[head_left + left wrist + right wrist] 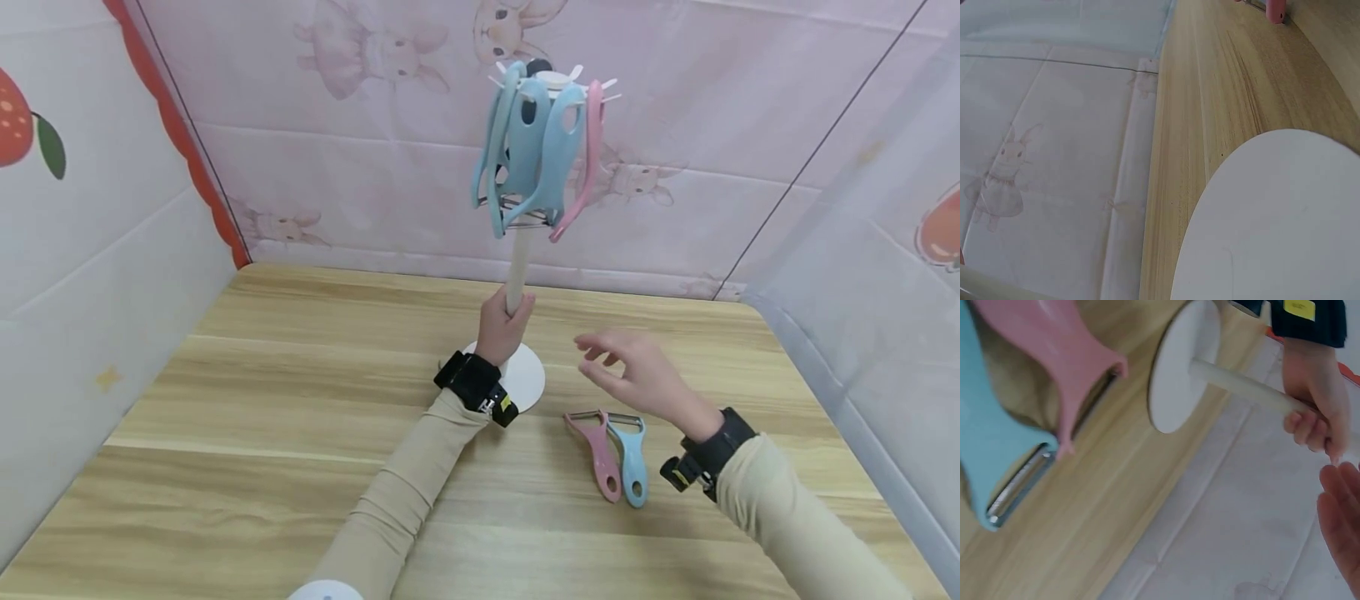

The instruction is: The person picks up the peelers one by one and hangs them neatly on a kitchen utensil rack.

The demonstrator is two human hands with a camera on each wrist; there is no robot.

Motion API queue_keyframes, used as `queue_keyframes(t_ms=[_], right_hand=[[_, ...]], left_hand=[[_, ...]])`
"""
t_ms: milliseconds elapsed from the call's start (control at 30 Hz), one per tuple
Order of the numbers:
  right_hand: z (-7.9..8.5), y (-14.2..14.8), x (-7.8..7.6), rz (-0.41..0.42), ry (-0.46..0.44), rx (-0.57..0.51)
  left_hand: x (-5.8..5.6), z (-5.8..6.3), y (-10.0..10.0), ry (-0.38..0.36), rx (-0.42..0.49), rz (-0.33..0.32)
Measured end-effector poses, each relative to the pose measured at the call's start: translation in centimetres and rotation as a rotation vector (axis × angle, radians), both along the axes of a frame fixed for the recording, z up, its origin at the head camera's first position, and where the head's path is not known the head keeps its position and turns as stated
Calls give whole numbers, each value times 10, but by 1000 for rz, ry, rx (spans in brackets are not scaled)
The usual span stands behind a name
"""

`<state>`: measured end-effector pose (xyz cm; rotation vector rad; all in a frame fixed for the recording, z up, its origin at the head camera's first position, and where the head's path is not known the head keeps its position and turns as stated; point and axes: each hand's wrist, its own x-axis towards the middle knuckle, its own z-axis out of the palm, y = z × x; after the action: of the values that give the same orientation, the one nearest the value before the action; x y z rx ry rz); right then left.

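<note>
My left hand (501,329) grips the pale pole (517,271) of a white stand with a round base (528,379). Several light-blue peelers (561,158) and a pink peeler (594,137) hang from the hooks at its top, handles up and blades down. To the right of the pole, my right hand (637,371) is in the air with loosely bent fingers and holds nothing. Below it on the table, a pink peeler (602,458) and a light-blue peeler (633,467) lie side by side, blades pointing away from me. Both appear large in the right wrist view.
The wood-grain table (300,392) ends at a pink rabbit-print backdrop (360,167) behind the stand. Pale fabric walls stand on the left (90,275) and right (862,275). Part of a white round object (326,590) shows at the bottom edge, by the left sleeve.
</note>
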<state>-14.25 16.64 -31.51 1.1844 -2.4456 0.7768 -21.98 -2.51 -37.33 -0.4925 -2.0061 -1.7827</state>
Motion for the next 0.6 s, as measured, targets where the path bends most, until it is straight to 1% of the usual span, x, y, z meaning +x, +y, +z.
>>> queue_keyframes(t_ms=[100,233,300,400,533,600], right_hand=[[-8,2,4,55,-26,112],[-20,5,11,113,-86,308],[-27,7,15,135,-109,371],[-38,10,19,173,-115,391],[-49,13,22,220,-80,369],[-54,13,25,223,-66,385]], left_hand=[[0,0,0,-5,-11,3],[0,-1,0,-8,-15,3],[0,-1,1,-9,-13,2],[-1,-1,1,-11,-16,6],[0,0,0,-11,-17,5],[0,0,0,-10,-15,2]])
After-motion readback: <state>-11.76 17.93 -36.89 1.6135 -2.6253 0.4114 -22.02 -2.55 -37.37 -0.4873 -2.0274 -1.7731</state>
